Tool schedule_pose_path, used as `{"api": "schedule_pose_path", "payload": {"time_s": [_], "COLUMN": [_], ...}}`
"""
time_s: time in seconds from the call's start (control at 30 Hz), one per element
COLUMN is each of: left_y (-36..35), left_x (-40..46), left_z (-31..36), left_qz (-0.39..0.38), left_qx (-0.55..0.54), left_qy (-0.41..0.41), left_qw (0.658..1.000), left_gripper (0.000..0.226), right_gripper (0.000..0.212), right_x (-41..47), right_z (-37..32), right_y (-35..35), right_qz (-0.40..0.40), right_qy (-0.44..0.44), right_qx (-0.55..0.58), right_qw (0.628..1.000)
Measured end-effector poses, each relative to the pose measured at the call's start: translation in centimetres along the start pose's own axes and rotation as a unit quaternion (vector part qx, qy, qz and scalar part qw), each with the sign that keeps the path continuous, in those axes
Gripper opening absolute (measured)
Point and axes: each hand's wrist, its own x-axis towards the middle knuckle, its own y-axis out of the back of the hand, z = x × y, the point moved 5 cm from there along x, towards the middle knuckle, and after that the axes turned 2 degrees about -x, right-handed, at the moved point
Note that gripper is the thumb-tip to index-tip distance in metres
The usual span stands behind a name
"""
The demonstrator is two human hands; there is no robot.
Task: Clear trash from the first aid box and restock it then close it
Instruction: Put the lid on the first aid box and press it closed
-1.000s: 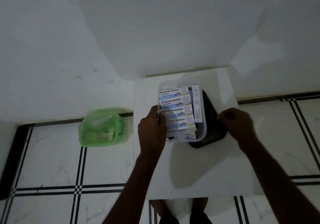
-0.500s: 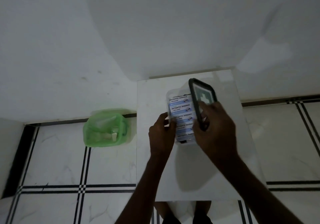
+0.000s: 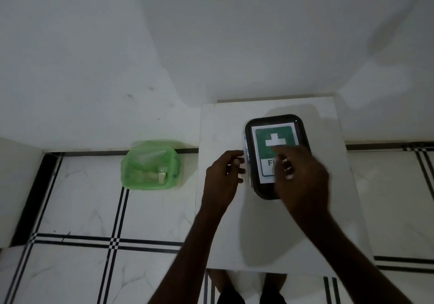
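The first aid box (image 3: 277, 155) sits toward the far right of the small white table (image 3: 220, 221), its dark lid (image 3: 273, 121) on top. The right hand (image 3: 301, 176) lies loosely over the lid, gripping nothing; the left hand (image 3: 223, 176) touches the box's left side, fingers curled, unclamped. A green bin (image 3: 150, 165) holding scraps stands on the floor, well left; the table's near half lies bare.

We see a black lid (image 3: 277, 121) bearing a green label (image 3: 274, 136) with a white cross, a white table (image 3: 220, 125), a translucent green bin (image 3: 131, 165) left, white marble floor (image 3: 82, 209) with black checked lines
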Motion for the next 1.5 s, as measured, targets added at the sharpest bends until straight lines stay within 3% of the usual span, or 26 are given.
{"api": "schedule_pose_path", "payload": {"time_s": [0.07,0.2,0.27,0.43,0.7,0.77,0.87,0.93,1.0,1.23,1.37,1.43,1.5], "left_y": [-0.1,-0.6,-0.6,-0.6,-0.8,-1.3,-1.9,-1.8,-1.8,-1.8,-1.1,-1.1,-1.5], "left_x": [-0.1,-0.1,-0.1,0.2,0.6,0.0,-1.5,-2.5,-3.2,-3.5,-1.6,0.4,2.8], "left_z": [1.1,2.2,2.5,2.9,1.9,1.1,-1.1,-2.0,-2.2,-1.0,-0.2,0.8,2.0], "left_qz": [0.001,0.013,0.037,0.068,0.064,0.030,-0.040,-0.060,-0.069,-0.048,-0.040,-0.002,0.023], "left_qx": [0.009,0.056,0.091,0.120,0.021,0.005,-0.068,-0.103,-0.134,-0.104,0.006,-0.033,-0.084], "left_qy": [-0.019,-0.021,-0.041,-0.050,0.040,0.073,0.151,0.162,0.157,0.127,0.099,0.098,0.104], "left_qw": [1.000,0.998,0.994,0.989,0.997,0.997,0.985,0.979,0.976,0.985,0.994,0.995,0.991], "left_gripper": [0.025,0.043,0.041,0.030,0.023,0.028,0.042,0.047,0.049,0.043,0.053,0.058,0.049], "right_gripper": [0.027,0.039,0.035,0.037,0.036,0.037,0.040,0.038,0.035,0.036,0.047,0.048,0.043], "right_x": [0.7,1.6,1.7,1.5,1.1,0.3,-2.0,-3.3,-3.7,-3.2,-0.8,2.1,5.1], "right_z": [2.4,6.1,6.2,5.9,7.8,8.7,9.8,9.9,9.8,9.5,9.5,9.3,8.5], "right_y": [2.1,1.1,0.4,-0.2,-0.8,-0.5,-0.3,-0.1,0.1,0.2,0.2,0.2,-0.7], "right_qz": [0.043,-0.081,-0.113,-0.092,-0.093,-0.112,-0.176,-0.201,-0.198,-0.200,-0.251,-0.197,-0.149], "right_qy": [-0.048,-0.142,-0.132,-0.138,-0.216,-0.267,-0.368,-0.405,-0.414,-0.423,-0.361,-0.319,-0.309], "right_qx": [-0.068,-0.058,-0.059,-0.081,0.009,0.061,0.188,0.255,0.291,0.280,0.163,0.160,0.219], "right_qw": [0.996,0.985,0.983,0.983,0.972,0.955,0.893,0.855,0.839,0.838,0.883,0.913,0.914]}}
